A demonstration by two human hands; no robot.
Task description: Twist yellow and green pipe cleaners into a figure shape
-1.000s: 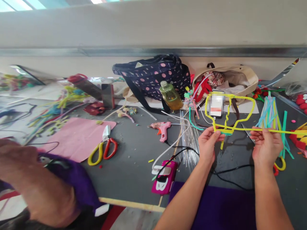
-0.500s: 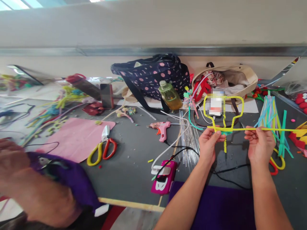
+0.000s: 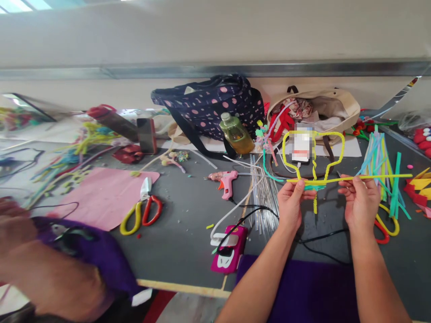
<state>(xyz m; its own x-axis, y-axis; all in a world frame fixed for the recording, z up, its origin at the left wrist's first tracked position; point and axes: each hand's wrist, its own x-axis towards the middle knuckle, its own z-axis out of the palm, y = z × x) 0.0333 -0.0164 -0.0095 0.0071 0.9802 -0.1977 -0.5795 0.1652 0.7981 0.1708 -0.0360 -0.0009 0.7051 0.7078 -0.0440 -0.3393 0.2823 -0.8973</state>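
- Dark grey tabletop (image 3: 182,251), speckled with scraps, runs back to a pale wall (image 3: 215,40).
- Left thumb and fingers are clamped on a yellow strip (image 3: 333,180), where it crosses the narrow base of a bent yellow frame (image 3: 342,152); the left hand (image 3: 291,204) probably pinches there so the two don't slip apart.
- Thumb and fingers of the right hand (image 3: 361,206) are closed on the same strip, farther along, apparently to hold it straight and level; its free end sticks out past them.
- Upright above the table, the frame shows its whole outline, with a teal band (image 3: 316,187) across its base and a twisted tail below.
- Behind it stands a phone (image 3: 305,156), its screen blurred, seemingly propped where it can be seen.
- Loose coloured strips (image 3: 380,157) and scissors (image 3: 398,226) lie near the right hand, likely for easy reach.
- Silver wires (image 3: 266,197), a pink glue gun (image 3: 229,181) and a magenta power strip (image 3: 218,267) lie left of the hands.
- Two bags, patterned (image 3: 215,101) and tan (image 3: 352,110), sit towards the wall, perhaps to free working room.
- Far left, another person's blurred arm (image 3: 60,273) reaches in near a pink sheet (image 3: 97,197).
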